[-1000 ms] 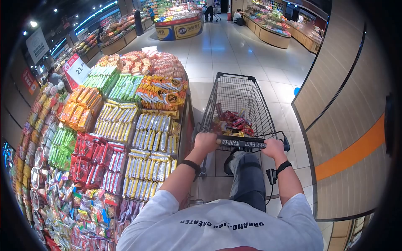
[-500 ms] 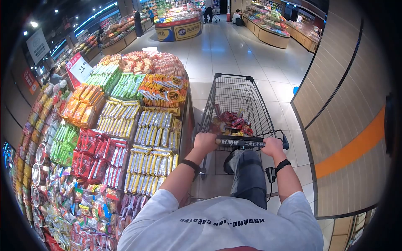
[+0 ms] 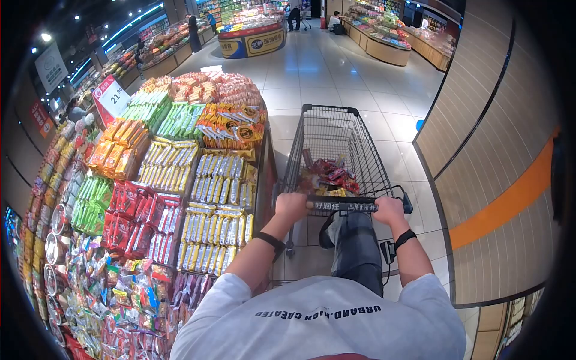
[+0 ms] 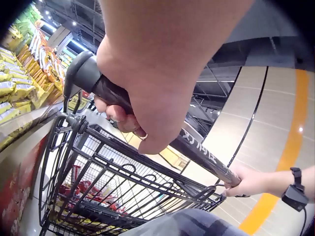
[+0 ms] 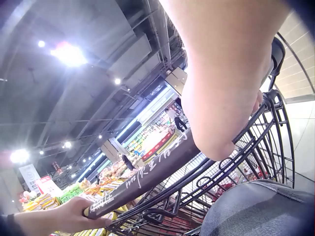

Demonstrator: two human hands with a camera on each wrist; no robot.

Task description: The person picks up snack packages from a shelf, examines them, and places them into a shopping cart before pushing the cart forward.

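Observation:
Both my hands grip the dark handle bar (image 3: 342, 204) of a black wire shopping cart (image 3: 371, 147). The left hand (image 3: 290, 207) holds the bar's left end; in the left wrist view its fingers (image 4: 117, 114) curl under it. Toward the right end, my right hand (image 3: 390, 211) wraps the bar, its thumb side facing the middle in the right wrist view. White lettering runs along the bar between the hands. In the basket's near part lie red and yellow snack packets (image 3: 336, 175), seen through the wires in the left wrist view.
A long display of wrapped snacks (image 3: 222, 180) runs close along the cart's left, with a price sign (image 3: 112, 99). A panelled wall (image 3: 480, 156) stands to the right. Ahead, tiled floor (image 3: 324, 78) leads to a round counter (image 3: 252, 44) and people farther off.
The cart's front and the wall have shifted slightly left in the head view. Both hands keep their hold on the bar.

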